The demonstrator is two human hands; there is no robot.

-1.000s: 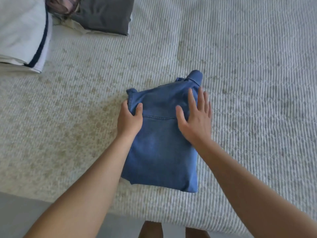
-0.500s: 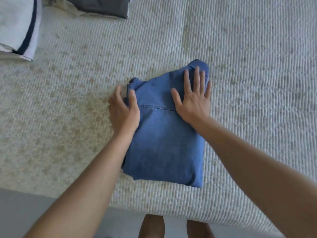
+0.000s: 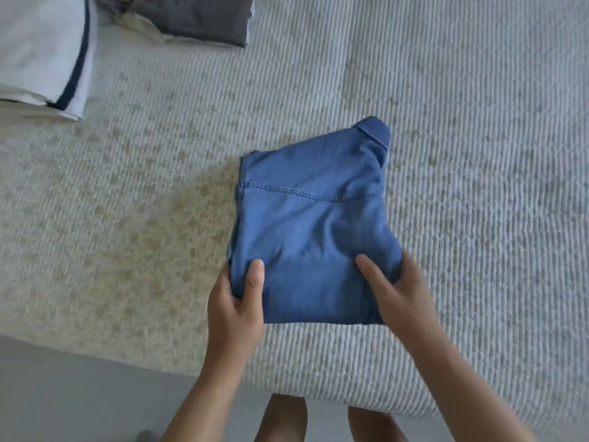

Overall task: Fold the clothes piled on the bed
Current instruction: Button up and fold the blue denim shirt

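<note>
A folded pair of blue denim jeans point(image 3: 310, 218) lies on the pale ribbed bedspread point(image 3: 462, 122) near the bed's front edge. My left hand point(image 3: 236, 301) grips the near left corner of the jeans, thumb on top and fingers tucked under the edge. At the near right corner, my right hand point(image 3: 401, 291) holds the jeans the same way, its thumb lying across the top. The far end of the jeans shows a stitched seam and a rolled waistband corner.
A folded white garment with a navy stripe point(image 3: 41, 49) sits at the back left. A folded dark grey garment point(image 3: 197, 17) lies beside it at the top edge. The bed's front edge point(image 3: 95, 352) borders grey floor, and my legs show below.
Both hands have slid from pressing flat on the far part of the jeans back to the near corners, where they now grip the edges.
</note>
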